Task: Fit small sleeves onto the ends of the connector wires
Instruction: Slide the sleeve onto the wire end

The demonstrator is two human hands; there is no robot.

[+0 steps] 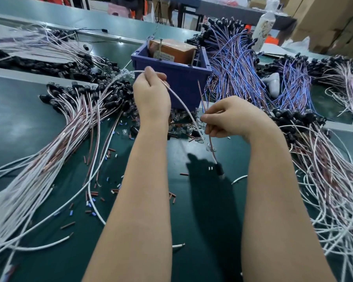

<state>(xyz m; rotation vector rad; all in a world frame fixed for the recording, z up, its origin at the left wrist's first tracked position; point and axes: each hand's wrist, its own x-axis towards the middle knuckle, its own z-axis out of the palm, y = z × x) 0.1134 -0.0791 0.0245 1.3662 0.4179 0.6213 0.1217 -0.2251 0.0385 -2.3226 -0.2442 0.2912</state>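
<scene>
Head view: your left hand pinches the white wire; your right hand pinches the brown wire, whose free end points far, between both hands.

You hold a white wire arcing from your left hand to your right hand, where a brown wire hangs, black connector lowest.

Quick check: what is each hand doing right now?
Left hand: pinching the white wire.
Right hand: pinching the brown wire.
</scene>
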